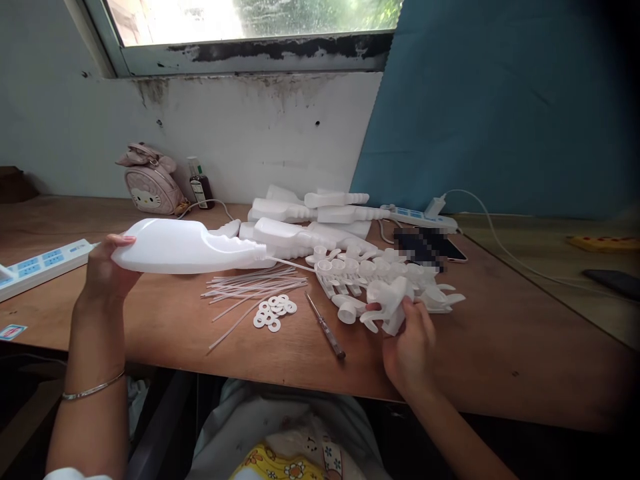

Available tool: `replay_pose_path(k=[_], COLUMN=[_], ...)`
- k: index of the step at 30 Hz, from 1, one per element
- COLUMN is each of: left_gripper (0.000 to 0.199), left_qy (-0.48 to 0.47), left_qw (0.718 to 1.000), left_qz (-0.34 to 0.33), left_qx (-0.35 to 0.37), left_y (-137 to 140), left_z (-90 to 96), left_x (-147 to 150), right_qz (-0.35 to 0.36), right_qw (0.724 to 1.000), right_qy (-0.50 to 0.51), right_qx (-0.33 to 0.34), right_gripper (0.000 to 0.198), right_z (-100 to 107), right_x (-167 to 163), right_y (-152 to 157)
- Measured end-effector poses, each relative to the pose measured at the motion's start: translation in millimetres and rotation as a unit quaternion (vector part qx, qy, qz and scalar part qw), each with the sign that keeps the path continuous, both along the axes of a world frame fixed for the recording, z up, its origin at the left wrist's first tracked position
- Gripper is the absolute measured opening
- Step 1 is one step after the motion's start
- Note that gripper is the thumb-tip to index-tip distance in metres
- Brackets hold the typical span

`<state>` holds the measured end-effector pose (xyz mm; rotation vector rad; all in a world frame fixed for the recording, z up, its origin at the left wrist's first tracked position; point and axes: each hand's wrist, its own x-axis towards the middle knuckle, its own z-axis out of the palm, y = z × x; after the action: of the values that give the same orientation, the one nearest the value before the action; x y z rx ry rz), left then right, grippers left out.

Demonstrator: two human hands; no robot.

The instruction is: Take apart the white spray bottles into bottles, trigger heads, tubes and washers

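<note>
My left hand (113, 267) grips the base end of a white plastic bottle (185, 247), which lies sideways in the air with its neck to the right. My right hand (413, 340) is closed around a white trigger spray head (387, 300). A thin white tube (293, 264) runs from the bottle's mouth toward the spray heads; whether its tip is inside the mouth I cannot tell. Below lie a bundle of loose tubes (250, 285), a heap of white ring washers (274, 312) and a screwdriver (326, 328). More spray heads (353, 269) lie in rows behind my right hand.
Several white bottles (285, 212) are piled at the back of the wooden table (475, 360). Power strips lie at left (45, 267) and back right (425, 219). A tablet (430, 247), a pink bag (150, 183) and a dark glass bottle (201, 190) stand or lie farther back.
</note>
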<state>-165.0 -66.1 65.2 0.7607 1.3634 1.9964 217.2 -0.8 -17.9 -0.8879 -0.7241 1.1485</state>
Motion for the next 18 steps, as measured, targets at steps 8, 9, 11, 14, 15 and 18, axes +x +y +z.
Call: replay_pose_path(k=[8, 9, 11, 14, 15, 18], left_gripper=[0.045, 0.043, 0.036, 0.031, 0.030, 0.024], left_qy=[0.030, 0.012, -0.027, -0.051, -0.049, -0.005], left_qw=[0.986, 0.985, 0.979, 0.978, 0.980, 0.988], left_qz=[-0.166, -0.171, -0.194, -0.181, -0.169, -0.128], left_qx=[-0.021, -0.027, -0.059, -0.088, -0.094, -0.087], left_y=[32, 31, 26, 13, 9, -1], left_z=[-17.1, -25.0, -41.8, -61.6, -65.5, -70.6], left_x=[74, 83, 98, 105, 105, 100], right_qz=[0.083, 0.091, 0.106, 0.126, 0.136, 0.155], right_qw=[0.996, 0.994, 0.989, 0.977, 0.971, 0.948], right_qy=[-0.024, -0.042, -0.085, -0.137, -0.151, -0.197], right_qx=[0.021, 0.035, 0.058, 0.102, 0.123, 0.196], right_gripper=[0.027, 0.029, 0.036, 0.039, 0.037, 0.034], right_z=[-1, -1, -2, -4, -4, -6], right_x=[-5, -4, -3, -1, 0, 0], right_y=[-14, -16, -20, -25, -27, -31])
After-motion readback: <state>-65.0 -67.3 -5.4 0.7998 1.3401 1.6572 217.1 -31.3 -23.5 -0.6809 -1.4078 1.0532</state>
